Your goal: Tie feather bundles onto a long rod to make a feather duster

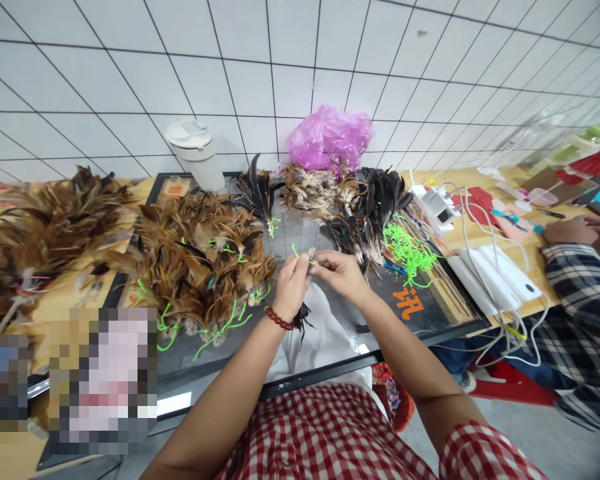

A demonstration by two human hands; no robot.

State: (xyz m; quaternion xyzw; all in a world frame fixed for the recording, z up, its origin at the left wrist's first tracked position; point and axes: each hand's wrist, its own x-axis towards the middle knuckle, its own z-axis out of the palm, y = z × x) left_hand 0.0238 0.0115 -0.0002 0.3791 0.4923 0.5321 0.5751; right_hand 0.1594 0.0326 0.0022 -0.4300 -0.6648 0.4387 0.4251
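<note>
My left hand (291, 283) and my right hand (341, 272) meet above the dark mat (420, 308), fingers pinched together. Between them sits a small feather bundle (311, 254) with a neon green tie (296, 251) sticking out to the left. The left wrist wears a dark red bead bracelet (279, 319), and a dark feather (303, 317) hangs below that hand. A big heap of brown feather bundles with green ties (200, 260) lies just left of my hands. Loose green ties (407, 250) are piled to the right.
More brown feathers (45, 227) lie at far left, black and tan ones (360, 193) at the back before a pink plastic bag (330, 137). A white lidded cup (197, 150) stands by the tiled wall. Another person's hand (575, 231) and plaid sleeve (580, 280) rest at right, near white power adapters (500, 277).
</note>
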